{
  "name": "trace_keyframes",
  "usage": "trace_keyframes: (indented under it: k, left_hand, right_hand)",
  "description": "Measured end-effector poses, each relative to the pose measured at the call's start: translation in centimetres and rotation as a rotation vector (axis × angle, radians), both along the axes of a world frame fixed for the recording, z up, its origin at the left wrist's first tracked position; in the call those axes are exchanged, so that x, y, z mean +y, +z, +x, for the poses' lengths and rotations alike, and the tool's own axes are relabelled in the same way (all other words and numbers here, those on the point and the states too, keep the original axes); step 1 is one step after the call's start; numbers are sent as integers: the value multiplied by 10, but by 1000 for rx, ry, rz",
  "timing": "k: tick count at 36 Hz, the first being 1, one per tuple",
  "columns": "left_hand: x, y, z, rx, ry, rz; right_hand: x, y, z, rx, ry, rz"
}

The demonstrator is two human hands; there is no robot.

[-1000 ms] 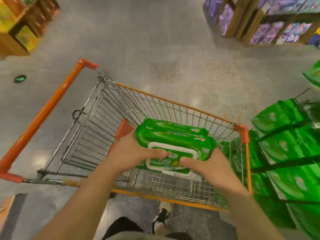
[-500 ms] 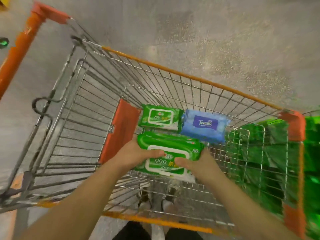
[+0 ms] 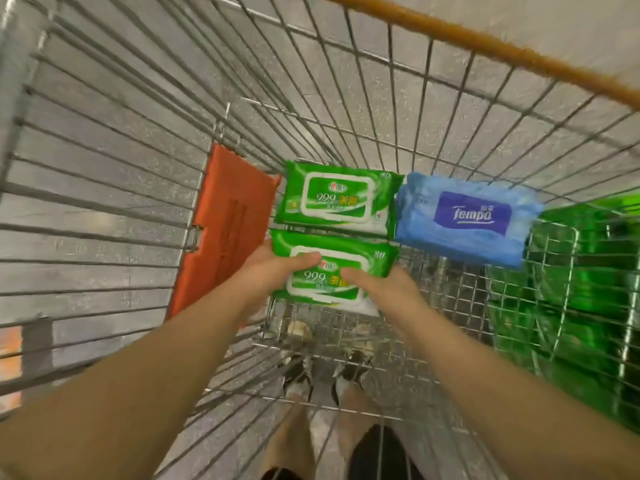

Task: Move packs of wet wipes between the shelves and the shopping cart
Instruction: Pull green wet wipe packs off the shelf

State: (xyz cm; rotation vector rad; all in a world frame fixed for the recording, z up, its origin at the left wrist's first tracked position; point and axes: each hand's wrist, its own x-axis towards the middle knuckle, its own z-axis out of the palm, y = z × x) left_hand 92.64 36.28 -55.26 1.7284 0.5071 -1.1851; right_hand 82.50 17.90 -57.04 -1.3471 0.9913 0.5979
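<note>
Hands deep in the basket: the left hand (image 3: 268, 271) and the right hand (image 3: 384, 289) grip one green pack of wet wipes (image 3: 332, 268) between them, each thumb laid across its printed top and the remaining fingers wrapped out of sight beneath its ends. The held pack sits low over the wire floor of the shopping cart (image 3: 381, 348), just in front of a second green pack (image 3: 337, 199) of the same print; whether the two edges touch cannot be told, nor whether the held pack already rests on the wire. A blue pack (image 3: 464, 221) lies to the right of the second green one, close against it. An orange flap (image 3: 221, 233) stands at the left of the packs. Green stock on the shelves (image 3: 581, 292) shows blurred through the cart's right wall (its count is unreadable). Judged progress: two packs are already set down in the cart, a third is at the point of release, and further green packs remain on the shelving, so the loading appears only partly done
</note>
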Motion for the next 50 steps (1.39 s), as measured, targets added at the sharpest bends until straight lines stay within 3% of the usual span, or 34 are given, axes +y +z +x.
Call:
trace_keyframes:
  k: [7,19,29,42,50]
  left_hand:
    - [-5,-35,-6,-153,82,238]
    - [-10,7,-11,-242,-178,400]
    - [-22,102,-15,-431,-309,325]
    - [-39,284,-35,-662,-479,311]
    - [-36,363,-40,-852,-553,281]
  right_hand:
    - [14,-24,10,102,-13,-144]
    - [4,4,10,167,57,-150]
    - [-28,96,13,72,306,-353]
    - [-78,273,-6,-193,433,-725]
    - [-97,362,-38,-239,588,-927]
